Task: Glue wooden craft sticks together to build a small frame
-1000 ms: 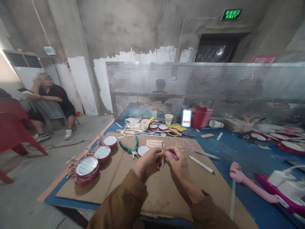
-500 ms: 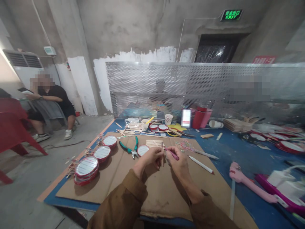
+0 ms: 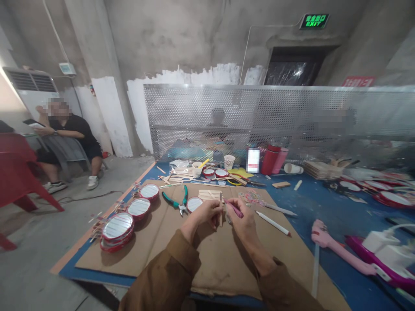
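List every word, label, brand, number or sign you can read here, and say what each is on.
"EXIT": on the green sign over the door; the characters above that word are too blurred to quote surely.
Red sign on the right: characters too blurred to read.
Upright screen: pixelated, unreadable.

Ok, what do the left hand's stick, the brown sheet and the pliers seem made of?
Stick: probably wood, matt, by its flat brown face. Brown sheet: likely cardboard, dull, with a fold line and worn edge. Pliers: shiny metal head; smooth-looking green grips, perhaps plastic or rubber.
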`<state>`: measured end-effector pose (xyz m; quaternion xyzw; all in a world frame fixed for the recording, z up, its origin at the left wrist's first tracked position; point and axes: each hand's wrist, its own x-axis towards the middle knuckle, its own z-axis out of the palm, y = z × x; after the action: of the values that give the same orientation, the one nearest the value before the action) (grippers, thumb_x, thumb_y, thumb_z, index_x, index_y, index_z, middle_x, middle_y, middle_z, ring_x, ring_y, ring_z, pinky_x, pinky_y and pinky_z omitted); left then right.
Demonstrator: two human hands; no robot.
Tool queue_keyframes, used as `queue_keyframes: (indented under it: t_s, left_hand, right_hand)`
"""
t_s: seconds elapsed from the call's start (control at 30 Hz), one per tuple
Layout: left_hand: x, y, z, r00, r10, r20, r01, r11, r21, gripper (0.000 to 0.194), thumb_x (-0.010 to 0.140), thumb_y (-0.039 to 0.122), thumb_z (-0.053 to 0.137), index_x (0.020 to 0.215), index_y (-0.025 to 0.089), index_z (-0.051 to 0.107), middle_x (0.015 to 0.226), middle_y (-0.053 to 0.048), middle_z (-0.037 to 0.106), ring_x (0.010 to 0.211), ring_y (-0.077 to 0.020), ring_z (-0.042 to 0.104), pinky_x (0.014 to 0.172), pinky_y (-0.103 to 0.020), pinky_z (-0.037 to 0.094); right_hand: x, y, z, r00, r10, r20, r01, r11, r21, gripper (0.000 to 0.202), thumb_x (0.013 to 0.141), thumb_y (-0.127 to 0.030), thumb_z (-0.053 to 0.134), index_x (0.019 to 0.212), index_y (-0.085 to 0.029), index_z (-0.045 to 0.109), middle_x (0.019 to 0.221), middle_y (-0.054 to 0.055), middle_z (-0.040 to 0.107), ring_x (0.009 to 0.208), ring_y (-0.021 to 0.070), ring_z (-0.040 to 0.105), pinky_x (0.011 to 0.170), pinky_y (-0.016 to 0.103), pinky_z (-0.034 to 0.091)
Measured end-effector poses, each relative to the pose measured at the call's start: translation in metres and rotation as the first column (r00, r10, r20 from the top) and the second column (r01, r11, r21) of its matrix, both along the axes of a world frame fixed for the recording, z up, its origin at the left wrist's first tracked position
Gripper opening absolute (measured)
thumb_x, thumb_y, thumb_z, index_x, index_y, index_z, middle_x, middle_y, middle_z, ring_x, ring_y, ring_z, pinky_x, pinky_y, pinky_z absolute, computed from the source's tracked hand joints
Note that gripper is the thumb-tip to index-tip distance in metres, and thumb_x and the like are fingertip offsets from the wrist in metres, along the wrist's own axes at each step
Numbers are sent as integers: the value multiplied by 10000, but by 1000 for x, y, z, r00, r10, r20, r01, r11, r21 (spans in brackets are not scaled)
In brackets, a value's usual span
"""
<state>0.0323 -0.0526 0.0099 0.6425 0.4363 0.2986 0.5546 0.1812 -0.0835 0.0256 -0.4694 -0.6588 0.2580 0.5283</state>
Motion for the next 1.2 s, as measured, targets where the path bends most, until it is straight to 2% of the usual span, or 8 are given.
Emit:
queue_keyframes:
  t_s: [0.13, 0.3, 0.5, 0.7, 0.9, 1.07, 1.13, 1.2]
  left_hand:
    - [1, 0, -1, 1000, -11, 15, 12, 1000, -13, 457, 757, 618, 552, 710, 168, 486, 484, -3, 540, 374, -103, 501, 417, -213, 406]
    - [2, 1, -3, 1000, 11, 11, -11, 1000, -29, 413, 763, 576, 576, 736, 178, 470, 468, 16, 526, 369, -102, 495, 413, -208, 407]
    - [3, 0, -2, 999, 26, 26, -26, 1000, -4, 344, 809, 470, 562, 658, 176, 465, 470, 4, 513, 374, -90, 483, 400, -194, 371]
    - [4, 1, -1, 1000, 8, -15, -8, 1000, 10, 283, 823, 414, 569, 701, 167, 507, 464, 12, 509, 354, -92, 470, 386, -199, 367]
    - [4, 3, -3, 1000, -2, -7, 2, 1000, -18, 218, 815, 350, 580, 713, 164, 531, 444, 26, 507, 349, -78, 452, 376, -176, 337]
    - [8, 4, -6, 987, 81, 141, -59, 987, -151, 132, 804, 263, 609, 772, 137, 626, 593, -23, 583, 520, -93, 531, 462, -181, 401]
    - [11, 2, -6, 971, 116, 209, -74, 977, -200, 183, 843, 288, 594, 908, 127, 650, 791, -67, 642, 696, -129, 598, 593, -226, 486]
    - [12, 0, -5, 955, 134, 264, -80, 975, -206, 296, 884, 341, 564, 1096, 139, 611, 1052, -93, 623, 896, -165, 607, 759, -318, 524]
  right_hand:
    - [-2, 0, -2, 999, 43, 5, -43, 999, 7, 259, 813, -402, 530, 896, -174, 621, 847, 74, 690, 752, 197, 629, 698, 299, 488]
    - [0, 2, -2, 999, -40, -8, 40, 999, 27, 252, 807, -409, 538, 867, -177, 614, 800, 67, 682, 716, 194, 624, 677, 297, 485]
    - [0, 0, -2, 999, -37, 18, 35, 997, 66, 241, 837, -399, 522, 884, -180, 609, 814, 59, 679, 723, 184, 624, 673, 287, 482]
    - [0, 2, -4, 995, -61, 79, 46, 982, 181, 221, 859, -361, 495, 930, -202, 632, 894, 71, 700, 796, 196, 643, 749, 314, 497]
    - [-2, 2, 5, 997, -45, 61, 32, 980, 195, 242, 863, -347, 482, 947, -215, 668, 940, 66, 722, 854, 202, 665, 784, 313, 512]
    - [-14, -21, 19, 988, 70, 137, -87, 989, 120, 239, 869, -334, 488, 945, -217, 682, 928, 43, 723, 847, 194, 662, 788, 297, 501]
    - [-21, -30, 23, 983, 98, 156, -117, 987, 113, 233, 867, -312, 486, 956, -227, 683, 939, 39, 721, 859, 194, 659, 787, 297, 499]
    - [-26, -32, 25, 983, 96, 158, -117, 985, 130, 238, 864, -304, 487, 980, -230, 682, 952, 44, 719, 879, 199, 653, 804, 307, 496]
